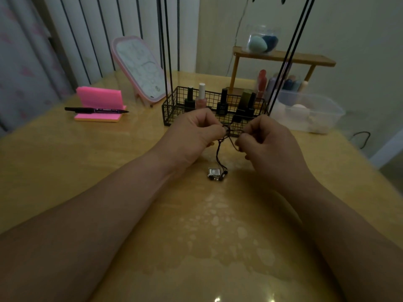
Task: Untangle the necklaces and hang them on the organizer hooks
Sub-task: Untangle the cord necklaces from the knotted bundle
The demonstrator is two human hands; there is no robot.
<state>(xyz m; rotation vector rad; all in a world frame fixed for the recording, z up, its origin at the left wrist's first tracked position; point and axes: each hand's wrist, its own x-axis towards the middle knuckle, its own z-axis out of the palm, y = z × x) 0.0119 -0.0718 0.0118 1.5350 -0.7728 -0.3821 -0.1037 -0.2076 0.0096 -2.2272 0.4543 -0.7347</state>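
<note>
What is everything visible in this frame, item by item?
necklace cords: count unclear, dark, tangled between the hands
pendant: one, silver, hanging from the cords, low over the table
organizer rods: four, black, rising out of frame
wire basket: one, black, behind the hands
nail polish bottles: at least four, mostly black, one pink, in the basket
pink pad: one, left
marker: one, black, on the pad
mirror: one, pink-framed, back left
wooden shelf: one, tan, back right
jar: one, clear, on the shelf
tub: one, clear, right
table: one, yellowish
left hand: pinches the cords
right hand: pinches the cords
</note>
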